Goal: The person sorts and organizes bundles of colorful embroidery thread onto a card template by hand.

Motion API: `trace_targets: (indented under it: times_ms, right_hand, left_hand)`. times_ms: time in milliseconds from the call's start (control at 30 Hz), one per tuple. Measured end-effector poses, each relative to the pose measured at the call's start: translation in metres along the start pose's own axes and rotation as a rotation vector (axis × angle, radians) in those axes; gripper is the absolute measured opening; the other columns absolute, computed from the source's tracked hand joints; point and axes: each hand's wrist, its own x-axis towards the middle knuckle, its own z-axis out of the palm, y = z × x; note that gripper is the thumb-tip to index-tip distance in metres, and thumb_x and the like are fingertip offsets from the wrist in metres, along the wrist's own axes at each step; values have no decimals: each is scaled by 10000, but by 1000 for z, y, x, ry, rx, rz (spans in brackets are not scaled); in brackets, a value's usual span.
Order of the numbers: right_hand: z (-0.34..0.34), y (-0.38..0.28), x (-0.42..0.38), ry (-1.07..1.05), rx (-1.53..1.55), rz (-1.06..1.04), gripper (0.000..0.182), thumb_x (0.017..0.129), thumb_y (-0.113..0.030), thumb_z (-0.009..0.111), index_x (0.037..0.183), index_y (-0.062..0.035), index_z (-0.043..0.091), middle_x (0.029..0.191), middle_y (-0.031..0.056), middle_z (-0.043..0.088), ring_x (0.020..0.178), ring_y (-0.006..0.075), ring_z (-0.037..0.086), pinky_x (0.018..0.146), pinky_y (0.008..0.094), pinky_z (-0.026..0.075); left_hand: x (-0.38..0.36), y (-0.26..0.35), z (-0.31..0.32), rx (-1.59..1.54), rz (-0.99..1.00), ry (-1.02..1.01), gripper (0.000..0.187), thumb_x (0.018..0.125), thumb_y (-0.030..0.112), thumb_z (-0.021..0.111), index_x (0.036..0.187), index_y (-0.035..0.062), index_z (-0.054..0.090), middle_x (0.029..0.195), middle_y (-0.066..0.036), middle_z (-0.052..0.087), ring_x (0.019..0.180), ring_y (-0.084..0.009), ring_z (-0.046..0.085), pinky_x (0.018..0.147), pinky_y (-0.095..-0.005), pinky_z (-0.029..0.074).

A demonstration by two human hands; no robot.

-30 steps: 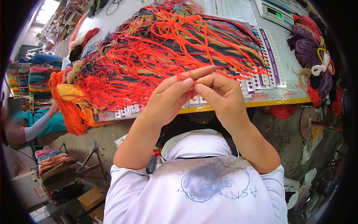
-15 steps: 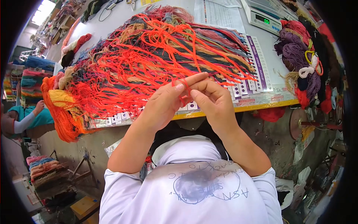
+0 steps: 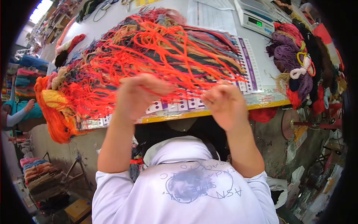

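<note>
My left hand is raised over the near part of the yarn, its fingers pointing right and smeared by motion. Whether it holds a strand is not clear. To the right, my right hand has its thumb and fingers curled together, blurred, with an orange yarn strand running to them. Under both hands spreads a large bundle of orange, tan, black and pink yarn. Its strands reach white cards with punched holes and purple print along the right side and near edge.
A digital scale sits at the table's back right, beside printed sheets. Purple and red yarn skeins lie at the right. Yellow tape runs along the near table edge. Another person's arm shows at far left.
My hands were together with orange yarn looped at the fingers. They are now apart, the left hand further left and the right hand slightly right. The whole view has shifted a little left.
</note>
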Motion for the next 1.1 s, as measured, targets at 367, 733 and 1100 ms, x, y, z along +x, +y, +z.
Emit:
trace_targets:
  times_ms: [367,733,1100]
  right_hand:
    - [-206,-322,-277,688,-85,-728,200,972,-170,456,1047,-39,587,581,-54,256,440,39,228,359,202,159]
    - [-80,-185,-86,641,-856,-628,224,866,-113,603,1045,17,635,709,-50,500,544,9,375,443,161,269]
    - [-101,-45,18,315,-1578,-368,143,735,-173,695,743,-31,688,672,65,655,589,152,618,556,283,472]
  left_hand:
    - [-102,221,-282,-294,436,568,207,956,136,373,774,62,438,576,18,289,440,-79,207,379,-230,169]
    - [32,26,-7,120,-32,342,400,916,239,531,1244,15,482,616,85,409,452,9,318,330,-143,233]
    - [74,-129,59,259,-582,263,120,913,143,470,1015,79,475,589,78,303,439,-30,239,383,-202,175]
